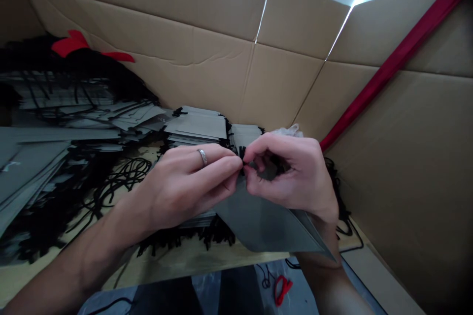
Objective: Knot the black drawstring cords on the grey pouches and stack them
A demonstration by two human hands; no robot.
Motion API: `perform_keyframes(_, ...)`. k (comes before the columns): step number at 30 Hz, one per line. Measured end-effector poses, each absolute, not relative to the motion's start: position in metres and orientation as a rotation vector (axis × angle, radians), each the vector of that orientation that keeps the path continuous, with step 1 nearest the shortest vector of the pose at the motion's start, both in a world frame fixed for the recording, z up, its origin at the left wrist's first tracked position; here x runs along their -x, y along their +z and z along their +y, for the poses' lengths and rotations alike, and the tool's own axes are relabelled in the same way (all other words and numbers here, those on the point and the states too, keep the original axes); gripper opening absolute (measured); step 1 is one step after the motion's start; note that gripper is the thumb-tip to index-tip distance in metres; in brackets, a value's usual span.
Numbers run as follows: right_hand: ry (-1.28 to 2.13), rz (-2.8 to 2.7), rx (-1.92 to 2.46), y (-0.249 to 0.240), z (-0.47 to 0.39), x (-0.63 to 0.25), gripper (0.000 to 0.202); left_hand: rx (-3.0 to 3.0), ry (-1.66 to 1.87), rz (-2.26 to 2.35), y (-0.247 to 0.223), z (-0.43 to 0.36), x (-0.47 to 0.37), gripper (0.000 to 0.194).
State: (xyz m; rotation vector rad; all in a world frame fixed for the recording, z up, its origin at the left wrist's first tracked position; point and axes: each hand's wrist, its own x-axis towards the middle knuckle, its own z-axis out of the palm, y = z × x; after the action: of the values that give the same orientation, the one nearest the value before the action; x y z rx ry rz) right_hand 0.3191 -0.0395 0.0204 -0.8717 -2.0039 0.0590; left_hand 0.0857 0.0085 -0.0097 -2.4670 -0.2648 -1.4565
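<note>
My left hand (195, 177), with a ring on one finger, is closed in a pinch on a short black cord (242, 151). Opposite it, my right hand (291, 172) pinches at the same cord, thumb and forefinger almost touching the left fingertips. Beneath both hands hangs a smooth grey sheet-like piece (266, 224), folded or doubled at its right corner; it looks like a flat paper bag. Its upper edge is hidden by my fingers, and how the cord joins it cannot be made out.
Stacks of grey flat pieces (199, 125) with black cord ends stand behind my hands. Larger piles (37, 157) fill the left, with loose black cords (125, 174) beside them. Cardboard walls (207, 49) enclose the wooden table (177, 268). A red strip (391, 64) slants at right.
</note>
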Motion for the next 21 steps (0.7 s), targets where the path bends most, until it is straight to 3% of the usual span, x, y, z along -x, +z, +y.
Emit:
perform_keyframes(12, 0.439, -1.895, 0.829, 0.022, -0.037, -0.315, 0.019, 2.806, -1.819, -0.368, -0.009, 0.008, -0.091, 0.027)
perform_keyframes(21, -0.034, -2.136, 0.774, 0.023, -0.040, -0.325, 0.020, 2.558, -1.434, -0.263, -0.009, 0.007, -0.086, 0.019)
